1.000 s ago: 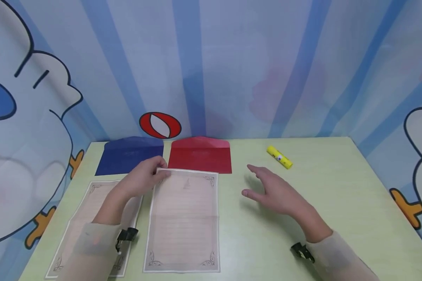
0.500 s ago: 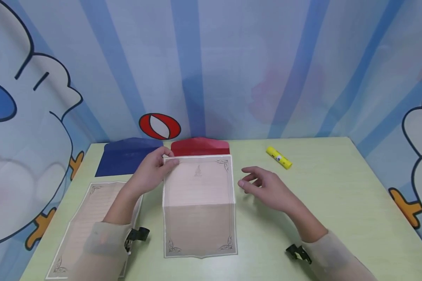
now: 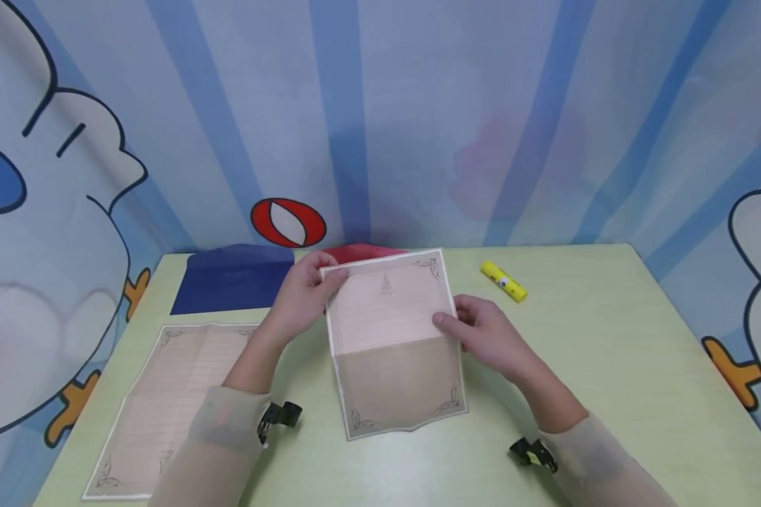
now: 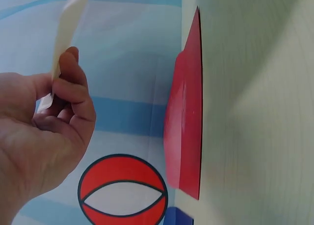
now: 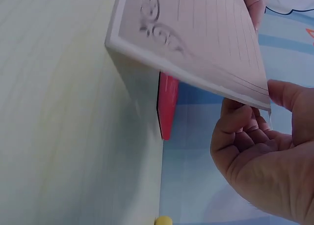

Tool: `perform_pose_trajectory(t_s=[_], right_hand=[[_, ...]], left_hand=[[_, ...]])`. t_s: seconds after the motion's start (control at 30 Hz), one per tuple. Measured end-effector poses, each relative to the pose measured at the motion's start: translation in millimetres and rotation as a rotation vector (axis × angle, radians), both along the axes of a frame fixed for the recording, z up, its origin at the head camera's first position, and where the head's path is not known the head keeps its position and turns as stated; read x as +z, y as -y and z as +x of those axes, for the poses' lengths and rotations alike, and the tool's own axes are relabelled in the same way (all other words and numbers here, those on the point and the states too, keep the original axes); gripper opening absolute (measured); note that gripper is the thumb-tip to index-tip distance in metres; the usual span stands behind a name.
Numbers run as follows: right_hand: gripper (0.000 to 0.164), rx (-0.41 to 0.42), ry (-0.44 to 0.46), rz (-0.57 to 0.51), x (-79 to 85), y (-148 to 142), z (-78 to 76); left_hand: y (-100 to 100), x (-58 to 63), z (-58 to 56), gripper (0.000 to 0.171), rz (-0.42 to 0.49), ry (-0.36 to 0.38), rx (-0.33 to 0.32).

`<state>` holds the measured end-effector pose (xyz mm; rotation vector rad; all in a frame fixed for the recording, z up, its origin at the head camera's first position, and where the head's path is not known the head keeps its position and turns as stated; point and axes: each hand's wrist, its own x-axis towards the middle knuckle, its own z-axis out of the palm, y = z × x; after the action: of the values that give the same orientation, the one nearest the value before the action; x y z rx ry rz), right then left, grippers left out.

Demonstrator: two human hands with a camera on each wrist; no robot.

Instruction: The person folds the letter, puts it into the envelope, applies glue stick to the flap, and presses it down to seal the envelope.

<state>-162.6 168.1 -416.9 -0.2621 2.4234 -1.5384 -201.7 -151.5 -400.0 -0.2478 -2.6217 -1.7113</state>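
Note:
A sheet of lined letter paper [image 3: 393,317] with scroll corners and a small sailboat print is held up off the table, creased across its middle. My left hand [image 3: 304,292] pinches its top left corner between thumb and curled fingers. At the right edge, near the crease, my right hand [image 3: 488,334] has its thumb on the front and fingers behind. In the right wrist view the paper [image 5: 206,43] slants above the table, its edge between thumb and fingers of the right hand [image 5: 270,151]. Behind the sheet lies a red envelope [image 4: 189,112], mostly hidden in the head view.
A second sheet of letter paper [image 3: 177,394] lies flat at the left, partly under the left forearm. Behind it lies a blue envelope [image 3: 228,282] with its flap up. A yellow glue stick [image 3: 504,281] lies at the back right. A printed curtain [image 3: 406,127] stands behind the table.
The left hand has lifted the letter paper and carried it right and back, over the red envelope. The right hand, free before, has come to grip the paper's right edge.

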Motion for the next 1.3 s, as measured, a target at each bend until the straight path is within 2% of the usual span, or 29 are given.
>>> perform_pose_trajectory(t_s=[0.2,0.33,0.5,0.63,0.83,0.9,1.07,1.2,1.3], right_hand=[[0.04,-0.051,0.006,-0.064,0.4,-4.9,-0.9],[0.039,-0.113,-0.002,-0.119,1.6,-6.6,-3.3],[0.044,-0.199,-0.008,-0.186,6.9,-9.6,-6.8],[0.046,-0.242,-0.018,-0.253,10.0,-11.6,-10.3],[0.044,-0.297,-0.014,-0.286,9.9,-11.6,-17.2],[0.044,-0.309,-0.01,-0.291,10.1,-11.2,-18.5],[0.05,-0.31,-0.015,-0.295,11.3,-12.0,-19.3],[0.065,-0.266,-0.082,-0.265,13.5,-17.3,-17.2],[0.064,-0.201,-0.162,-0.247,15.6,-21.3,-15.6]], left_hand=[[-10.3,-1.3,-5.3,0.026,0.118,0.04,0.02],[-14.9,-1.4,-2.3,0.033,0.195,0.109,-0.013],[-20.4,1.8,7.1,0.047,0.158,0.165,-0.079],[-25.1,4.4,13.3,0.061,0.141,0.156,-0.115],[-28.1,5.4,21.1,0.083,0.172,0.067,-0.148],[-28.3,5.9,23.8,0.08,0.161,0.039,-0.15],[-28.0,7.2,28.0,0.047,0.067,0.004,-0.127],[-27.3,7.0,28.2,0.036,0.011,-0.013,-0.09],[-27.1,7.0,28.9,0.034,-0.009,-0.024,-0.053]])
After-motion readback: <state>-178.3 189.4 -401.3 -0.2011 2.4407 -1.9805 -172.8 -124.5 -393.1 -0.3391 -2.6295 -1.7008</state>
